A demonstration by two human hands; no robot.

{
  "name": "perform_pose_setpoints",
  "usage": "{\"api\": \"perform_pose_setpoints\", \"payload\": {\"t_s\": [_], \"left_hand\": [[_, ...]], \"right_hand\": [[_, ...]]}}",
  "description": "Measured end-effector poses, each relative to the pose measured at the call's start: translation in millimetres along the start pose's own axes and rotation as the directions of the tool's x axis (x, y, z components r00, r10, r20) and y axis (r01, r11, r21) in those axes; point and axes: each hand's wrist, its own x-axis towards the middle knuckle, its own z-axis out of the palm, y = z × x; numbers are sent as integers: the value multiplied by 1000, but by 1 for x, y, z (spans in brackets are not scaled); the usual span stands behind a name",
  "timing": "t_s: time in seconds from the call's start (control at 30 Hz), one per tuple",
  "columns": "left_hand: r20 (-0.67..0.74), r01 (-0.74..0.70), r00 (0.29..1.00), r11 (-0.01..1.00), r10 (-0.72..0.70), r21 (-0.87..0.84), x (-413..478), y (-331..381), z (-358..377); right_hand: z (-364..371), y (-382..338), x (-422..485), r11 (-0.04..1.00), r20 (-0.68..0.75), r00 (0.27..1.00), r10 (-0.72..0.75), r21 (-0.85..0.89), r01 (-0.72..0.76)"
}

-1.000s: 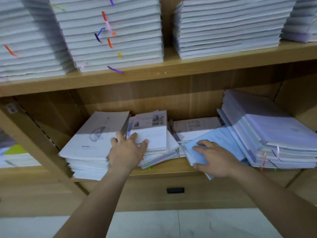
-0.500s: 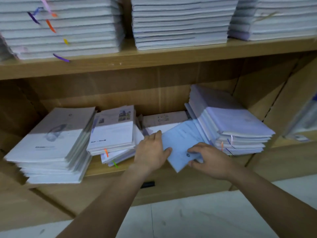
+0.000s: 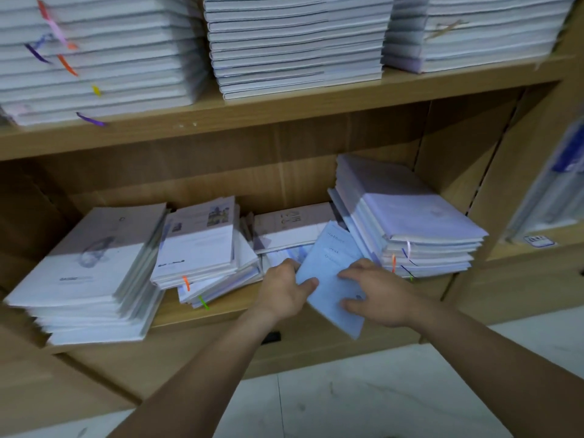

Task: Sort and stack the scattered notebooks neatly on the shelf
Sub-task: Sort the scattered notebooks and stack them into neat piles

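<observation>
A light blue notebook (image 3: 331,270) lies tilted over the front edge of the lower shelf (image 3: 221,311). My left hand (image 3: 286,290) grips its left edge, thumb on the cover. My right hand (image 3: 377,292) holds its right side, fingers and thumb curled onto the cover. Behind it lies a low pile topped by a pale pink-white notebook (image 3: 290,227). A taller lilac stack (image 3: 407,221) stands to the right. A loose, skewed pile of white notebooks (image 3: 199,248) lies left of my hands, and a large white stack (image 3: 91,273) sits at the far left.
The upper shelf (image 3: 284,112) carries tall, tight stacks of white notebooks (image 3: 294,42). A wooden divider (image 3: 442,172) closes the compartment on the right, with another compartment beyond it. Pale tiled floor (image 3: 363,403) lies below the shelf unit.
My left hand left the white pile and came right to the blue notebook. Both hands have drawn that notebook out toward the shelf's front edge. The camera has swung right.
</observation>
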Motion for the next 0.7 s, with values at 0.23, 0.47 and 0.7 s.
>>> {"api": "perform_pose_setpoints", "payload": {"t_s": [0.23, 0.47, 0.7], "left_hand": [[-196, -65, 979, 995, 49, -77, -41, -9, -76], [-516, -2, 844, 962, -145, -273, -63, -55, -129], [-577, 112, 732, 899, -362, -423, -58, -110, -139]], "right_hand": [[-17, -13, 15, 993, -214, 977, -5, 114, 30], [-4, -28, 56, 1000, -170, 985, -7, 18, 11], [5, -42, 102, 998, -176, 984, 14, -61, -25]]}}
